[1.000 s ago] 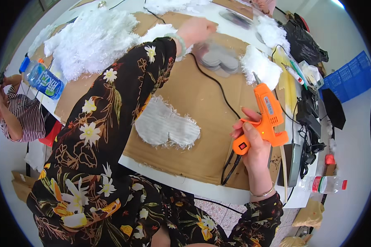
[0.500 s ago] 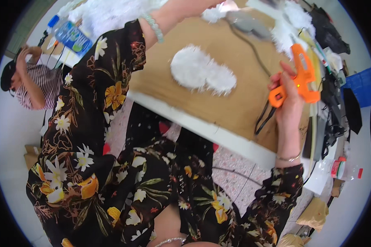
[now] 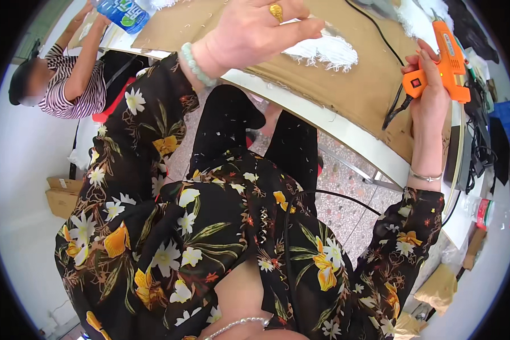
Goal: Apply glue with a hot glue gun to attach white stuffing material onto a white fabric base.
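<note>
My right hand [image 3: 428, 76] is wrapped round an orange hot glue gun [image 3: 452, 62], its nozzle pointing up and away, above the right side of the table. A black cord leaves the gun's near end. My left hand [image 3: 258, 31], with a gold ring and a pale green bead bracelet, is over the table's near edge. Its fingers are bent and close together at the tips; whatever they may pinch is too hidden to name. Just beyond those fingertips lies a white fluffy piece [image 3: 340, 54] on brown cardboard [image 3: 374, 85], partly covered by the hand.
More white fluff [image 3: 412, 22] and a black cable [image 3: 379, 34] lie at the far right. Dark cords and boxes [image 3: 473, 136] crowd the right edge. A bottle with a blue label [image 3: 124, 14] stands far left, beside a person in a striped shirt [image 3: 85, 85].
The view has shifted, so the table sits higher in it. My left hand has come nearer, over the fluffy piece's near-left part. The glue gun stays in my right hand.
</note>
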{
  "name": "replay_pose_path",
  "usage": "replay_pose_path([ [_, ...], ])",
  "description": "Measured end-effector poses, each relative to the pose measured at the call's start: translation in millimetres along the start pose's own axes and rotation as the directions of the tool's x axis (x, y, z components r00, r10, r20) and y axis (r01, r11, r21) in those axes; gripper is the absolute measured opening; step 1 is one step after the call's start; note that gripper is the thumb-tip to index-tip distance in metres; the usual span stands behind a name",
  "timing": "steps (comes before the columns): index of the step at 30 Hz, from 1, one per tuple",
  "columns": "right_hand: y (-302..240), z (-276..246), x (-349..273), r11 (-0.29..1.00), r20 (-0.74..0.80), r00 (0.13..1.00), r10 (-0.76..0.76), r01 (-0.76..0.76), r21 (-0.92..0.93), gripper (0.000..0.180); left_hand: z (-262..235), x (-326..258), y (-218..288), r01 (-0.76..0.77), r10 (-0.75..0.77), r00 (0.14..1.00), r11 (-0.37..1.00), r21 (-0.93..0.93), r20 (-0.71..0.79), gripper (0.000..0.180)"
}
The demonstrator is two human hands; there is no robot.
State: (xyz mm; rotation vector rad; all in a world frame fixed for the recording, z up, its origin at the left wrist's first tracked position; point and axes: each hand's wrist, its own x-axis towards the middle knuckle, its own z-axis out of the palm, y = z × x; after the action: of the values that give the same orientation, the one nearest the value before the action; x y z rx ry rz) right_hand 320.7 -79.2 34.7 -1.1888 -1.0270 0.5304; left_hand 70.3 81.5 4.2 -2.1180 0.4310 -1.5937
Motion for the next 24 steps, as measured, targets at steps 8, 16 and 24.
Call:
replay_pose_path([
  [8, 4.6, -8.9, 1.5, 0.999, 0.038, 0.999, 0.006, -0.005, -0.050, 0.030, 0.0, -5.3, 8.7, 0.047, -0.046, 0.956, 0.999, 0.003, 0.291, 0.022],
  [16, -2.5, -4.3, -6.1, 0.997, 0.062, 0.997, -0.051, 0.054, -0.049, 0.031, -26.2, 21.7, 26.8, 0.323, -0.307, 0.871, 0.946, 0.024, 0.384, 0.023],
  [24, -1.1, -7.5, -7.4, 0.997, 0.111, 0.992, -0.060, 0.064, -0.033, 0.030, 21.5, -27.1, -10.6, -0.399, 0.405, 0.912, 0.913, 0.088, -0.071, 0.019],
])
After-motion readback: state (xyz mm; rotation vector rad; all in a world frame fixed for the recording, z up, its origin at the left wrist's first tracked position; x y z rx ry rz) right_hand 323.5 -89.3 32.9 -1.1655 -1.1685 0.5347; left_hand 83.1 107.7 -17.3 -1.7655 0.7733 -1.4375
